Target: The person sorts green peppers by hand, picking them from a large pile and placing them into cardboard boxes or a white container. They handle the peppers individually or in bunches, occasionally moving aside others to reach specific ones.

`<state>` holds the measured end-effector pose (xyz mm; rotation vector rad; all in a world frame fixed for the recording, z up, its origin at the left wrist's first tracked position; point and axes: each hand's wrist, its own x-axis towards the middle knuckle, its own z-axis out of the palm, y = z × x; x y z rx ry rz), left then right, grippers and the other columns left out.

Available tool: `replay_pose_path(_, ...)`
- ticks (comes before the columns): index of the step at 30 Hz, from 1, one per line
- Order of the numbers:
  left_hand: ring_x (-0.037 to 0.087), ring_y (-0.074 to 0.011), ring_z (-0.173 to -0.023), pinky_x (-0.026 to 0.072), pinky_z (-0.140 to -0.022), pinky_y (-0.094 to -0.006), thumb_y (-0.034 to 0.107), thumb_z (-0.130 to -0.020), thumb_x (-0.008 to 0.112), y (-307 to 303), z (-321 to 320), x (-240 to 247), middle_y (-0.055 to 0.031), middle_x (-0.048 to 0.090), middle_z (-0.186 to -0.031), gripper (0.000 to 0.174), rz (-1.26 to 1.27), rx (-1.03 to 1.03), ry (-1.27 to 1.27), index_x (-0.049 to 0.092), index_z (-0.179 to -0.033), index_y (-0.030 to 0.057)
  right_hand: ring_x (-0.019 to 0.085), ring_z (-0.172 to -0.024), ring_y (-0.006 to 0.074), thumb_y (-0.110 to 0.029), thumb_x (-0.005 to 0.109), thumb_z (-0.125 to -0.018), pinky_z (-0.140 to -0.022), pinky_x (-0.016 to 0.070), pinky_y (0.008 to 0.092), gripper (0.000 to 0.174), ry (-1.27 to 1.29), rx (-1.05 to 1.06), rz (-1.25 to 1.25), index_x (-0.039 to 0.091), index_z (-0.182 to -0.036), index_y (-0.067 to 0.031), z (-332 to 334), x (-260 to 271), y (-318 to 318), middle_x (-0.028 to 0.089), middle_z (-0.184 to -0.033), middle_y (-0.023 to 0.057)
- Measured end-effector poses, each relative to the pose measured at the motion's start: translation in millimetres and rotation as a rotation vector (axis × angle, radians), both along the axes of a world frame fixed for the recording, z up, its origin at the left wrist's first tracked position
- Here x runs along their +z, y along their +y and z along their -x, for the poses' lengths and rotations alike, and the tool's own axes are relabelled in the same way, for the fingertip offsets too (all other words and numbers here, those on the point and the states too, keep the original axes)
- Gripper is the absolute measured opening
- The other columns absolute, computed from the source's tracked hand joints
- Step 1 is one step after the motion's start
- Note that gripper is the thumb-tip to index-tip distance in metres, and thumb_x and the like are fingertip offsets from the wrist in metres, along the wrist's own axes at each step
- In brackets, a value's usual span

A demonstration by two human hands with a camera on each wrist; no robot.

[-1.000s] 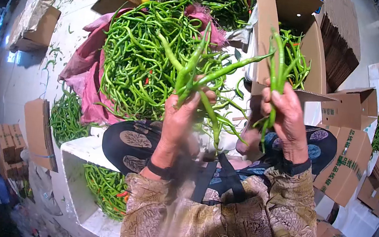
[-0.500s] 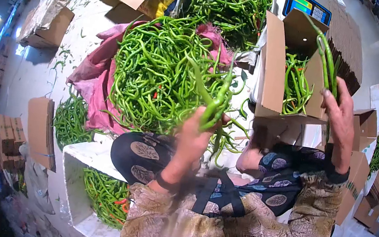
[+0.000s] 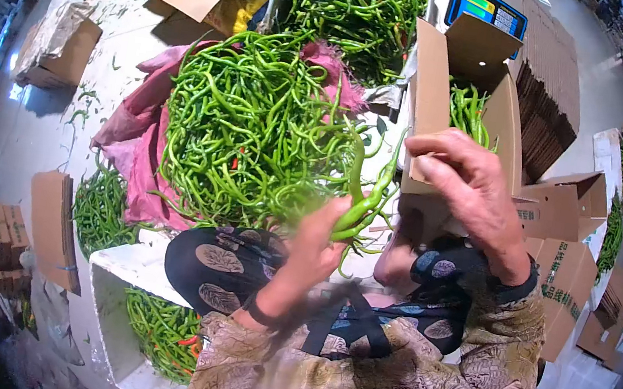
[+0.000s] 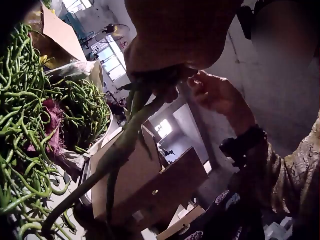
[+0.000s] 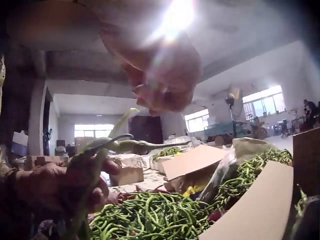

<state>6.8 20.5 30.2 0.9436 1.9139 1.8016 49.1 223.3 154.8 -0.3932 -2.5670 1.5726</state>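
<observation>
In the head view the left hand (image 3: 320, 236) grips a few long green peppers (image 3: 361, 210) that stick up past its fingers, in front of a large heap of green peppers (image 3: 241, 128) on pink cloth (image 3: 143, 145). The right hand (image 3: 473, 190) is held to the right of it, fingers bent and thumb near them, with no pepper visible in it. It is beside the near edge of a cardboard box (image 3: 433, 92) with green peppers inside. In the right wrist view the right hand (image 5: 162, 75) hangs above the left hand (image 5: 55, 187) and its peppers.
A second pepper heap (image 3: 354, 16) lies behind the first. A blue scale (image 3: 487, 13) and stacked flat cardboard (image 3: 546, 77) stand beyond the box. At the lower left is a white foam box (image 3: 105, 309) with peppers. Folded cartons (image 3: 565, 273) lie at the right.
The right hand went out over the box's right side with peppers, then came back left without them. The left hand stays near the heap, still gripping its peppers, fewer than before.
</observation>
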Motion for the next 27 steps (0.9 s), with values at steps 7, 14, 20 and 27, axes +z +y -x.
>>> replay_pose_path(7, 0.064, -0.0293, -0.092, 0.0502, -0.079, -0.0359, -0.008, -0.079, 0.053, 0.8, -6.1, 0.9, -0.0165, 0.063, -0.101, 0.042, 0.014, -0.053, 0.049, 0.055, -0.119, -0.0003, 0.054, -0.081, 0.0074, -0.024, 0.06, -0.091, -0.073, 0.0436, 0.0243, 0.028, -0.141, 0.058, 0.35, 0.066, -0.104, 0.0004, 18.0, 4.4, -19.3, 0.062, -0.088, 0.0013)
replay_pose_path(14, 0.064, -0.0228, -0.09, 0.0503, -0.077, -0.0311, -0.01, -0.076, 0.051, -1.3, -6.5, -8.2, -0.0138, 0.064, -0.102, 0.046, 0.036, -0.034, 0.141, 0.054, -0.12, 0.0002, 0.05, -0.077, 0.0033, -0.028, 0.056, -0.094, -0.066, 0.0385, 0.0183, 0.031, -0.061, 0.006, 0.378, 0.062, -0.113, -0.0033, 18.7, -15.0, -14.4, 0.062, -0.093, -0.0015)
replay_pose_path(20, 0.061, -0.0142, -0.089, 0.0489, -0.08, -0.0286, 0.003, -0.085, 0.055, -4.0, -2.4, -7.3, -0.0086, 0.064, -0.1, 0.037, 0.09, 0.086, -0.227, 0.052, -0.122, 0.0016, 0.059, -0.091, 0.0126, -0.026, 0.064, -0.088, -0.082, 0.0476, 0.0275, 0.037, -0.187, -0.157, 0.191, 0.062, -0.112, 0.0023, -18.3, -16.0, -25.4, 0.065, -0.103, 0.0085)
replay_pose_path(27, 0.056, -0.029, -0.103, 0.0456, -0.088, -0.0371, -0.003, -0.075, 0.056, 10.2, -16.2, -19.1, -0.019, 0.053, -0.112, 0.054, 0.135, 0.182, 0.04, 0.045, -0.128, -0.0024, 0.054, -0.1, 0.0129, -0.031, 0.064, -0.088, -0.09, 0.0435, 0.0262, 0.05, -0.237, -0.197, 0.717, 0.052, -0.125, -0.0002, -27.6, -88.9, -94.3, 0.059, -0.108, 0.0071)
